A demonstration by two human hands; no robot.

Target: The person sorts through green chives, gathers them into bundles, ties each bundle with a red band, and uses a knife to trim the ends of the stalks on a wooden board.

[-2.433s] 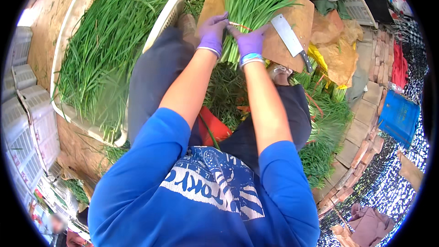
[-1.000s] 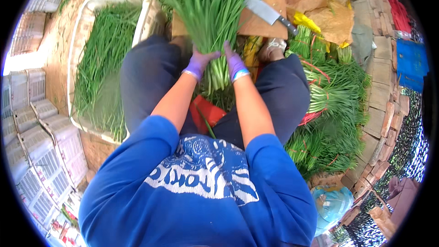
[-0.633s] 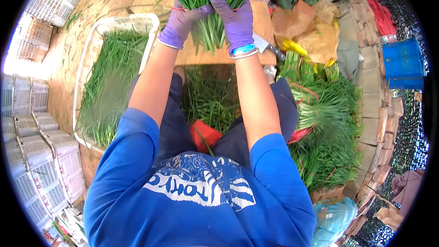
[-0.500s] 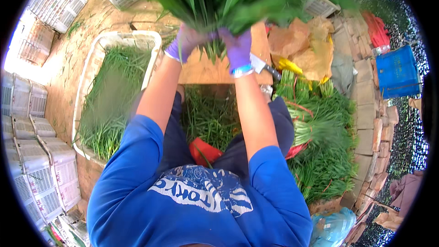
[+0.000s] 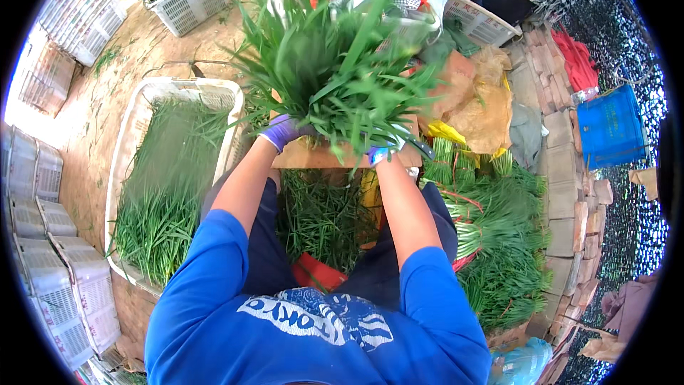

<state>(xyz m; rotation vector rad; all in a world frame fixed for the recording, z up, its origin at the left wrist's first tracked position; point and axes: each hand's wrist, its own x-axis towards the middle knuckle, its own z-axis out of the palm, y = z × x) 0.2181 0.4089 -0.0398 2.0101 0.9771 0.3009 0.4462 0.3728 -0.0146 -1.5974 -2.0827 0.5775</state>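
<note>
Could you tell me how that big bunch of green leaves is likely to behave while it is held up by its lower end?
The bunch of green leaves probably flops: its tips fan outward and droop over the gloved left hand and right hand. It seems light for its bulk, being thin blades. Loose blades may well slip out, as cut leaves lie scattered below.

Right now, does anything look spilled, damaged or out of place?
Nothing stands out. Both gloved hands, left hand and right hand, hold the bunch of greens up; loose trimmings lie below the wooden board.
</note>
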